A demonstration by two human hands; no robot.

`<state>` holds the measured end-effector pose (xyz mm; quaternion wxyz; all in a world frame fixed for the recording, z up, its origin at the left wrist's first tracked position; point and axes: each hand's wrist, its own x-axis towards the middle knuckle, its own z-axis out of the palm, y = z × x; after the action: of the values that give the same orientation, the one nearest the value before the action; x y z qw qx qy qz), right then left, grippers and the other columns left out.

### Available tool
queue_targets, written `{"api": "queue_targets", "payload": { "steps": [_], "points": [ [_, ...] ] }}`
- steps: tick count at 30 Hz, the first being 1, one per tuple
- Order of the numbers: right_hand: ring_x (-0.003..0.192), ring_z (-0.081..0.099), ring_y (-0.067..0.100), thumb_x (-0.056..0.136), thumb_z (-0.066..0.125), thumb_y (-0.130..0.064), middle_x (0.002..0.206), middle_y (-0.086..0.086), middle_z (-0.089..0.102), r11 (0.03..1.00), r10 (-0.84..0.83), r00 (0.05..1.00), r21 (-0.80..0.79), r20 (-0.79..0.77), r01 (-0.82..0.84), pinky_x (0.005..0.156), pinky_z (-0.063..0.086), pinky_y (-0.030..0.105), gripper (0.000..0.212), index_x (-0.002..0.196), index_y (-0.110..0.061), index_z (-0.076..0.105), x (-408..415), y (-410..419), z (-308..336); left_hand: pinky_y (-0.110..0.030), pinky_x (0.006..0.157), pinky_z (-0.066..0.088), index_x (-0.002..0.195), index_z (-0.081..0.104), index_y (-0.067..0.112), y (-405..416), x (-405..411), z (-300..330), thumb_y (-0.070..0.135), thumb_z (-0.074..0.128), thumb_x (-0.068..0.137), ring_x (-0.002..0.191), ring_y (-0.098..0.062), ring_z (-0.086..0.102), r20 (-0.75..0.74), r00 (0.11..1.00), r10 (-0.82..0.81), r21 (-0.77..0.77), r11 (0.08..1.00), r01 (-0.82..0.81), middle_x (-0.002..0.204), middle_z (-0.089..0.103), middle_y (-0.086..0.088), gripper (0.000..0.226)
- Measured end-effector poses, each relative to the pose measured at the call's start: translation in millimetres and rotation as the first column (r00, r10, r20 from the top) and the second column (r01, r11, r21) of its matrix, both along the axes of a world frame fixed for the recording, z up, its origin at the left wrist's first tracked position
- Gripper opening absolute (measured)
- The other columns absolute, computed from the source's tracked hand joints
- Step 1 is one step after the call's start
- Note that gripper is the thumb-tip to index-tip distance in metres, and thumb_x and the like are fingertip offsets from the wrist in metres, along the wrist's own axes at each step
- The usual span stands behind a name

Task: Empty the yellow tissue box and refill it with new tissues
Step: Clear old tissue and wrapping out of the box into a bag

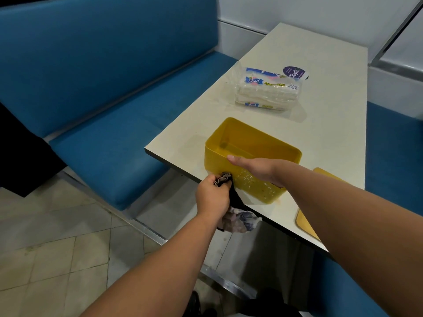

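The yellow tissue box stands open and empty near the table's front edge, with wet droplets on its near wall. My right hand grips the near rim of the box. My left hand is shut on a dark crumpled cloth and presses it against the box's near wall at its lower left corner; the cloth's tail hangs below the table edge. A sealed pack of paper towels lies farther back on the table. The yellow lid lies flat to the right, partly hidden by my right forearm.
The cream table runs away from me toward a white wall. A blue bench lines its left side, and another blue seat its right. A purple round sign stands behind the pack. Tiled floor lies below left.
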<state>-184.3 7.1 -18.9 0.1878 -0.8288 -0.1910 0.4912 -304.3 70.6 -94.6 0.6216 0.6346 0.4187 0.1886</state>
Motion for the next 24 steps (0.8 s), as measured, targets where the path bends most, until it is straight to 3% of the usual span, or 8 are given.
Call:
{"api": "queue_targets", "payload": {
  "steps": [5,9,12,16,21,24],
  "points": [
    [0.148,0.006,0.027,0.080,0.032,-0.082,0.162,0.004,0.004,1.000,-0.014,1.000,-0.011,0.002,0.014,0.115,0.007,0.052,0.089,0.153,-0.034,0.015,-0.7,-0.9,2.2,-0.036,0.070,0.054,0.077,0.067,0.030,-4.2,0.9,1.3,0.021,0.069,0.089,0.079,-0.019,0.066,0.068,0.998,-0.019,-0.002,1.000,0.019,0.079,0.070,0.005,0.014],
    [0.148,0.007,0.028,0.081,0.032,-0.081,0.162,0.004,0.006,1.000,-0.009,1.000,-0.001,0.021,0.009,0.115,0.008,0.051,0.086,0.152,-0.035,0.017,-0.3,-1.3,2.9,-0.040,0.076,0.056,0.085,0.068,0.023,-0.1,1.6,-7.4,0.024,0.068,0.088,0.083,-0.021,0.066,-0.028,1.000,0.010,-0.032,0.999,-0.011,0.084,0.070,0.002,0.003],
    [0.148,0.008,0.028,0.080,0.032,-0.082,0.162,0.004,0.006,1.000,-0.005,1.000,-0.009,0.026,0.006,0.115,0.008,0.052,0.087,0.152,-0.035,0.018,0.2,-1.1,1.6,-0.038,0.075,0.056,0.080,0.065,0.023,-11.2,4.3,-8.0,0.023,0.068,0.089,0.083,-0.021,0.066,-0.019,0.998,0.056,-0.105,0.993,-0.058,0.083,0.069,0.002,0.009],
    [0.148,0.006,0.028,0.077,0.033,-0.084,0.162,0.004,0.005,1.000,0.000,1.000,-0.010,0.021,0.000,0.114,0.007,0.053,0.089,0.152,-0.037,0.020,0.6,-0.9,0.2,-0.030,0.066,0.047,0.079,0.065,0.023,-27.9,5.4,-9.0,0.024,0.069,0.088,0.082,-0.020,0.064,-0.085,0.995,-0.047,-0.120,0.992,0.037,0.083,0.068,0.002,0.010],
    [0.148,0.007,0.028,0.079,0.031,-0.083,0.162,0.004,0.005,1.000,0.005,1.000,0.003,0.016,-0.005,0.114,0.007,0.053,0.087,0.152,-0.037,0.019,0.0,-1.5,-0.5,-0.039,0.077,0.056,0.082,0.064,0.025,-25.9,6.8,-11.1,0.026,0.067,0.089,0.085,-0.021,0.066,-0.037,0.996,0.082,-0.175,0.981,-0.087,0.086,0.069,0.001,0.008],
    [0.148,0.006,0.028,0.080,0.031,-0.082,0.162,0.003,0.005,1.000,0.001,1.000,0.016,0.005,-0.001,0.114,0.007,0.053,0.085,0.151,-0.038,0.020,0.4,-2.0,-0.3,-0.038,0.079,0.056,0.079,0.065,0.025,-36.3,6.8,-11.1,0.025,0.068,0.088,0.086,-0.022,0.066,-0.072,0.997,-0.031,-0.163,0.986,0.018,0.086,0.069,0.001,0.009]
  ]
}}
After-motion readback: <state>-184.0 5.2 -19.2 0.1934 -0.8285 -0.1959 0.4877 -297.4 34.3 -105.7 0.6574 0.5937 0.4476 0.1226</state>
